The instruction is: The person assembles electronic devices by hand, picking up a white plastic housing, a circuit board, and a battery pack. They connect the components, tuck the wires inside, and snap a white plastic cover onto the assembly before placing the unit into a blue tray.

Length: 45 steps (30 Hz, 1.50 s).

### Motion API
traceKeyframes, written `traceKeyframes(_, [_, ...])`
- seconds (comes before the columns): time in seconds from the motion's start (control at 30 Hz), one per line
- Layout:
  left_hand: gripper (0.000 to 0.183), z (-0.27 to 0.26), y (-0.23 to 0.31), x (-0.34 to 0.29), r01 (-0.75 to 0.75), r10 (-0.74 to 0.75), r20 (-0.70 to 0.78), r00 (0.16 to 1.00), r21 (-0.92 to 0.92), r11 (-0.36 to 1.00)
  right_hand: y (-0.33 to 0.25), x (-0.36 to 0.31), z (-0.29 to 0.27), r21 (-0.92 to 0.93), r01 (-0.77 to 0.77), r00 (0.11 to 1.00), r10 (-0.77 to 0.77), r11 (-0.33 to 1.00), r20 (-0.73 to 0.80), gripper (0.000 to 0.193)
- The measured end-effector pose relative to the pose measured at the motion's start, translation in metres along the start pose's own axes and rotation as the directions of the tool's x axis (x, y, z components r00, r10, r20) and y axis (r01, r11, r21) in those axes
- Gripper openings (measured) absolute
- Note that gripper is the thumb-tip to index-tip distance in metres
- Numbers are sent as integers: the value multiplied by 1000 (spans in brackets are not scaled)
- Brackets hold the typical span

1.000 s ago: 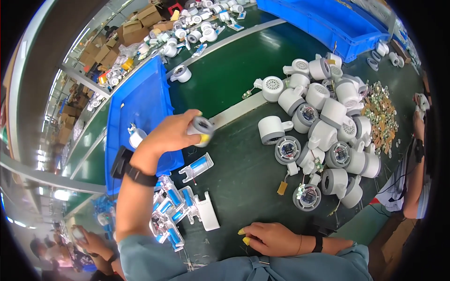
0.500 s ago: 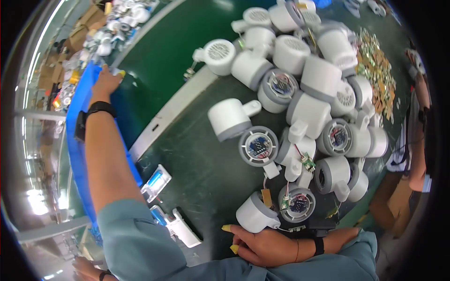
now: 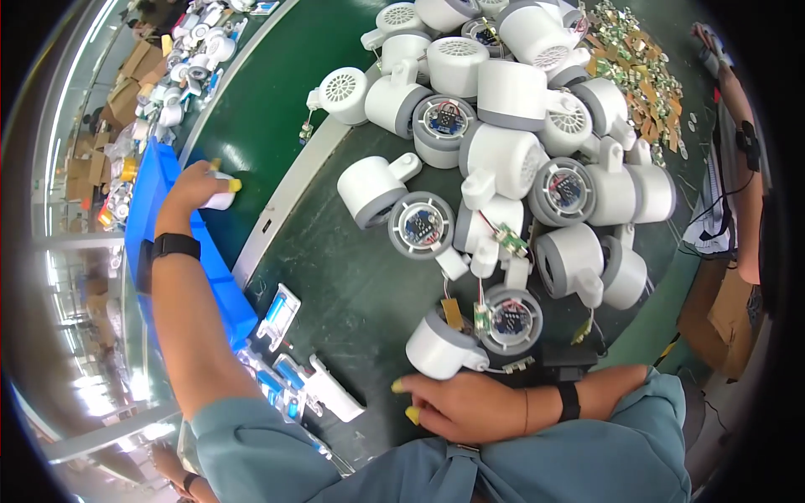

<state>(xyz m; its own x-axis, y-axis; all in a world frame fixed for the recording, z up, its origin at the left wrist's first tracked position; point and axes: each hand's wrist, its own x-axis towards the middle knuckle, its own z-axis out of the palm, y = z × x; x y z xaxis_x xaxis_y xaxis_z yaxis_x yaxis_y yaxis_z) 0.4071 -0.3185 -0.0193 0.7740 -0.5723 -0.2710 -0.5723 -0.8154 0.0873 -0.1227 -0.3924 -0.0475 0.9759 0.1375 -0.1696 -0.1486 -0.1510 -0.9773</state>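
My left hand (image 3: 195, 186), with yellow finger covers, reaches over the blue bin (image 3: 220, 281). Its fingers close on a white plastic piece (image 3: 220, 198), partly hidden by the hand. At the bench's near side my right hand (image 3: 465, 405) rests with its fingers apart and nothing visible in them. Just beyond it lies a white and grey round housing (image 3: 439, 348) with a small circuit board (image 3: 518, 365) on a wire. Another housing (image 3: 511, 320) beside it shows its circuit board inside. Between my arms lie a long white casing (image 3: 333, 391) and a white holder with a blue cell (image 3: 279, 314).
Many similar white housings (image 3: 511, 94) are heaped at the far middle and right. Behind them spreads a pile of small green and brown circuit boards (image 3: 637, 75). A pale rail (image 3: 289, 189) crosses the green bench. Another person's arm (image 3: 738, 159) shows at the right edge.
My left hand has drawn back toward me and to the right, and a white piece now shows in it. My right hand keeps its place near the housing. The view has shifted.
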Motion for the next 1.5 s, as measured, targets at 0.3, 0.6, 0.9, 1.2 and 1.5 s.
traceKeyframes(0.3, [55,3,162,-300,-681,681,35,732,8,732,12,0,3,258,-16,987,56,966,-151,56])
traceKeyframes(0.6, [35,64,108,-390,-438,388,-248,888,-191,878,11,-4,10,184,44,975,-2,982,-223,46])
traceKeyframes(0.9, [21,90,55,-322,-480,587,-263,766,374,794,-20,-27,21,-530,124,946,-261,839,-191,51])
traceKeyframes(1.2, [15,78,30,-334,-358,119,-418,900,-556,750,-1,-28,37,-743,138,914,-373,655,-159,43])
traceKeyframes(1.5, [23,44,43,-477,-545,74,-555,829,-769,335,-5,-26,20,290,-287,958,273,913,89,25])
